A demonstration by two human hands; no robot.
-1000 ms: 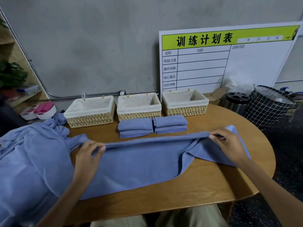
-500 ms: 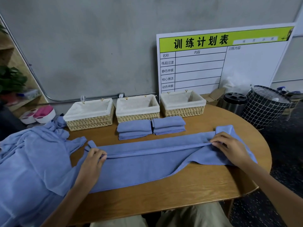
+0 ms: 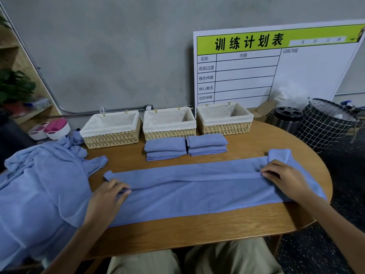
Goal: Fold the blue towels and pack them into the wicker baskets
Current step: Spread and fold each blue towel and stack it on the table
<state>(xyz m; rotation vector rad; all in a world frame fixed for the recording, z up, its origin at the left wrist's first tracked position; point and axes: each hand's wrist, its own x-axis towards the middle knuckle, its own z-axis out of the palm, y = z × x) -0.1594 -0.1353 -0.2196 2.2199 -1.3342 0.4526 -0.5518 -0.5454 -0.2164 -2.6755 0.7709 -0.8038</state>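
Lying lengthwise across the middle of the tabletop (image 3: 197,232), the blue towel (image 3: 197,192) you are folding forms a long band, its far edge turned over toward you. Your left hand (image 3: 106,196) pinches that turned edge at the band's left end, fingers curled onto the cloth. Your right hand (image 3: 284,178) rests on the right end with fingers bent over the fold; the grip there looks like a pinch too, though the fingertips are partly hidden. A loose corner pokes up just beyond your right hand.

Just behind the band, two folded towel stacks (image 3: 185,147) sit side by side, touching. Behind them, three lined wicker baskets (image 3: 169,125) stand in a row along the tabletop's far edge. A heap of unfolded towels (image 3: 39,184) spills over the tabletop's left end.

Against the wall leans a whiteboard chart (image 3: 276,66); to the right stand a steel bin (image 3: 287,119) and a black grid hamper (image 3: 324,125).
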